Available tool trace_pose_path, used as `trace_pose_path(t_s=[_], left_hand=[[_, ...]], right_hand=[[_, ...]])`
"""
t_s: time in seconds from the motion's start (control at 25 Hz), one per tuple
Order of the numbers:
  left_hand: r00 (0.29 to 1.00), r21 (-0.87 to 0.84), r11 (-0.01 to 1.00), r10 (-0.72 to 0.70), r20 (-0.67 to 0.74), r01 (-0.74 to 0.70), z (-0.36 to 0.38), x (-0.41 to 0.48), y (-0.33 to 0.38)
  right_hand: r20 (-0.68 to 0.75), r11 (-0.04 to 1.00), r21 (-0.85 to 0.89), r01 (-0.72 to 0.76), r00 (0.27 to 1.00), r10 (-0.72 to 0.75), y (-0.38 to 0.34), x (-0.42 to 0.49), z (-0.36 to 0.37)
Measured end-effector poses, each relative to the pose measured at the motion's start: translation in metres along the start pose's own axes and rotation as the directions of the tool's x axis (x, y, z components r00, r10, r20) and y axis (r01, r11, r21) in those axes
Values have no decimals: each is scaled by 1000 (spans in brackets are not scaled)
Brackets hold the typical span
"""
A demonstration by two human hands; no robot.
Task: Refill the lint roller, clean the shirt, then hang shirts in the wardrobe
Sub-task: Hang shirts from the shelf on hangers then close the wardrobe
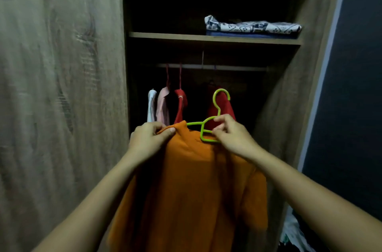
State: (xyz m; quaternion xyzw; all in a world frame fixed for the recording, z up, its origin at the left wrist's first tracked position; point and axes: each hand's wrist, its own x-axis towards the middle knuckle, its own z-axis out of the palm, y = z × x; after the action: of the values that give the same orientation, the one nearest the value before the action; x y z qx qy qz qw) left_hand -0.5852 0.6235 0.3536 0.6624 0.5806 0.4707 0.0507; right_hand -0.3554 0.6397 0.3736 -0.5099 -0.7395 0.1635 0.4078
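Note:
An orange shirt hangs in front of me, partly on a lime-green plastic hanger. My left hand pinches the shirt's left shoulder where it covers the hanger's arm. My right hand grips the hanger's centre just below the hook, and the hook points up toward the open wardrobe. The hanger's right arm is hidden behind my right hand. The wardrobe rail runs across above the hook, and the hook is clear of it.
On the rail hang a white garment, a pink shirt and two red ones. Folded patterned cloth lies on the shelf above. The wooden wardrobe door stands at left, a dark wall at right.

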Motion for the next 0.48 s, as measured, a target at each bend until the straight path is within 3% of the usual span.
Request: trace_pose_path(t_s=[0.12, 0.24, 0.36, 0.48], left_hand=[[999, 83, 995, 49, -6, -48, 37, 2, 37], [999, 93, 994, 49, 4, -49, 71, 8, 62], [990, 56, 996, 66, 123, -73, 96, 14, 89], [964, -8, 994, 106, 243, -108, 110, 40, 108]], right_hand=[[155, 884, 341, -320, 946, 283, -2, -3, 2], [104, 682, 635, -363, 915, 391, 5, 5, -18], [62, 580, 718, -384, 865, 497, 19, 23, -43], [9, 655, 641, -399, 858, 514, 50, 49, -62]])
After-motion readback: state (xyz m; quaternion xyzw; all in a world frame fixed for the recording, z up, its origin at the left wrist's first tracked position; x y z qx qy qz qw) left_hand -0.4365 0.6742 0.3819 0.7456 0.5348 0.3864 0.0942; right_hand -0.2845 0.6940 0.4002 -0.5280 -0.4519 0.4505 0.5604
